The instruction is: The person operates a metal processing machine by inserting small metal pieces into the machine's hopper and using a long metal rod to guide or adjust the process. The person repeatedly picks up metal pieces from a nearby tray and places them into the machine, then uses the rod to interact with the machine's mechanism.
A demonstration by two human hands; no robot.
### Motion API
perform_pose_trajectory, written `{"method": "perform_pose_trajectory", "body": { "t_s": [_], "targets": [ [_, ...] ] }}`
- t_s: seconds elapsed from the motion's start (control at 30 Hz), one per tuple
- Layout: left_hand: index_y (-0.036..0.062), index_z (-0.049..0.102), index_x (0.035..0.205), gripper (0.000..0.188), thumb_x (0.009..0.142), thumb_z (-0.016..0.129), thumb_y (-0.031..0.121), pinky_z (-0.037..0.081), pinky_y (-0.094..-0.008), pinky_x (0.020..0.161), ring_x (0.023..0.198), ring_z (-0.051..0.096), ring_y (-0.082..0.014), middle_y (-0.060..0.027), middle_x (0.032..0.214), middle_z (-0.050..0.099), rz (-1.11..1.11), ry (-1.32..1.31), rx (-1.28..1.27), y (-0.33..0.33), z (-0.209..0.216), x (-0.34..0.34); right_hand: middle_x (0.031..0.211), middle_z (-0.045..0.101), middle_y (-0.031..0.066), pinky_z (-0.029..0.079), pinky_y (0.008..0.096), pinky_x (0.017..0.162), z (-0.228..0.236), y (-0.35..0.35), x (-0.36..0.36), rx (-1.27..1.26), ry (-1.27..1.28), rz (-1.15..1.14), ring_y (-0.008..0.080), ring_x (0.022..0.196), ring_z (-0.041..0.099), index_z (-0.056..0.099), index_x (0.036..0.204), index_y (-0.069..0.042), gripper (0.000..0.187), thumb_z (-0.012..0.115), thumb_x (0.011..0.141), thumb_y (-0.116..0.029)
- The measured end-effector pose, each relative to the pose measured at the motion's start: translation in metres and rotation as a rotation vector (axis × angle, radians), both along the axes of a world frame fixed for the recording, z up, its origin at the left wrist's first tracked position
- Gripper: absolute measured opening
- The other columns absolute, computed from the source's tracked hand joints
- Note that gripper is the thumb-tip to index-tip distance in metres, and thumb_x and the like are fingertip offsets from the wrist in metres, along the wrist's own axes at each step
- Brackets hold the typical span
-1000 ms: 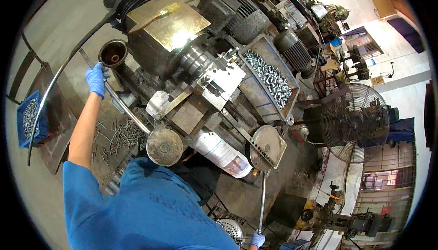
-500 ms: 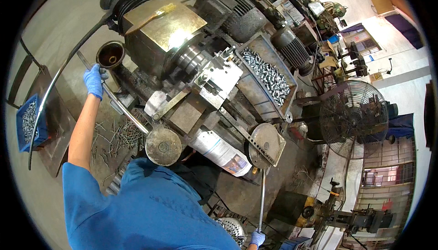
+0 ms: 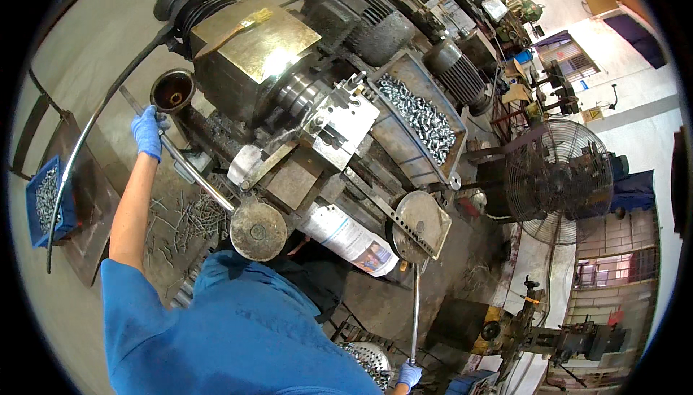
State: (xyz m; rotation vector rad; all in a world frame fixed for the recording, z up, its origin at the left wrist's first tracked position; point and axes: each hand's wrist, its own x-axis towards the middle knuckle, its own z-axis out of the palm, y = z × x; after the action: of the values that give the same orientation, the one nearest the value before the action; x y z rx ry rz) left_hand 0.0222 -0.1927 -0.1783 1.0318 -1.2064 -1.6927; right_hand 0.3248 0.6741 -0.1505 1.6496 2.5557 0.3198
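Observation:
My left hand (image 3: 147,132), in a blue glove, is closed round a long metal lever (image 3: 206,186) that slants down to a round disc hub (image 3: 258,232) on the machine. At the bottom, my right hand (image 3: 409,374), gloved as well, is closed on the end of a second metal lever (image 3: 416,308). That one rises to a round handwheel (image 3: 420,225) with a perforated bar across it. Between the two levers sits the machine's metal clamp block (image 3: 343,122), beside a shiny spindle (image 3: 300,95). Fingers of the right hand show only in part.
A grey bin (image 3: 411,160) full of small metal parts stands beyond the clamp block. A brush (image 3: 242,28) lies on the machine housing (image 3: 267,45). A blue crate (image 3: 54,200) of parts is at left, a large fan (image 3: 559,178) at right. Metal scraps (image 3: 180,225) litter the floor.
Both hands keep their grip on the levers, which look nearly unmoved. The whole view has shifted slightly.

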Motion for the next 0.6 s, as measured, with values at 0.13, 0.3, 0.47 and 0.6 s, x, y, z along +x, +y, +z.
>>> {"method": "perform_pose_trajectory", "body": {
  "t_s": [0.13, 0.3, 0.47, 0.6],
  "targets": [
    [-0.0008, 0.057, 0.081, 0.021, 0.084, 0.058, 0.02, 0.051, -0.0317, 0.044, 0.045, 0.058, -0.0207, -0.0131, 0.065, 0.061, 0.007, -0.018, 0.004, -0.002, -0.001, 0.0, 0.07, 0.064, 0.0229, 0.051, 0.045, 0.065, -0.002, 0.001, 0.003, 0.015, -0.011, 0.027, 0.0365, 0.072, 0.064, 0.066, 0.066, 0.002, 0.053, 0.063, 0.073, -0.05],
    [-0.0011, 0.056, 0.084, 0.021, 0.084, 0.057, 0.02, 0.05, -0.0309, 0.043, 0.045, 0.058, -0.0205, -0.0123, 0.064, 0.061, -0.016, -0.02, 0.005, -0.006, -0.008, 0.0, 0.069, 0.064, 0.0228, 0.051, 0.0446, 0.064, 0.002, -0.01, -0.001, 0.016, -0.006, 0.005, 0.036, 0.071, 0.065, 0.066, 0.067, 0.002, 0.05, 0.062, 0.072, -0.048],
    [-0.0003, 0.057, 0.08, 0.021, 0.084, 0.057, 0.02, 0.049, -0.0301, 0.043, 0.044, 0.058, -0.02, -0.012, 0.064, 0.061, -0.016, -0.015, 0.012, -0.001, -0.002, -0.001, 0.071, 0.064, 0.0221, 0.052, 0.0437, 0.064, 0.001, -0.011, 0.001, 0.032, 0.002, -0.03, 0.0351, 0.071, 0.065, 0.067, 0.069, 0.0, 0.04, 0.064, 0.068, -0.04],
    [0.0002, 0.057, 0.079, 0.02, 0.084, 0.057, 0.02, 0.049, -0.0297, 0.042, 0.044, 0.057, -0.0195, -0.0118, 0.064, 0.061, -0.023, 0.013, 0.034, -0.003, -0.003, 0.001, 0.071, 0.064, 0.0221, 0.052, 0.0441, 0.064, 0.006, -0.02, -0.004, 0.046, -0.006, -0.005, 0.0349, 0.07, 0.065, 0.067, 0.068, 0.0, 0.039, 0.064, 0.069, -0.039]
  ]
}}
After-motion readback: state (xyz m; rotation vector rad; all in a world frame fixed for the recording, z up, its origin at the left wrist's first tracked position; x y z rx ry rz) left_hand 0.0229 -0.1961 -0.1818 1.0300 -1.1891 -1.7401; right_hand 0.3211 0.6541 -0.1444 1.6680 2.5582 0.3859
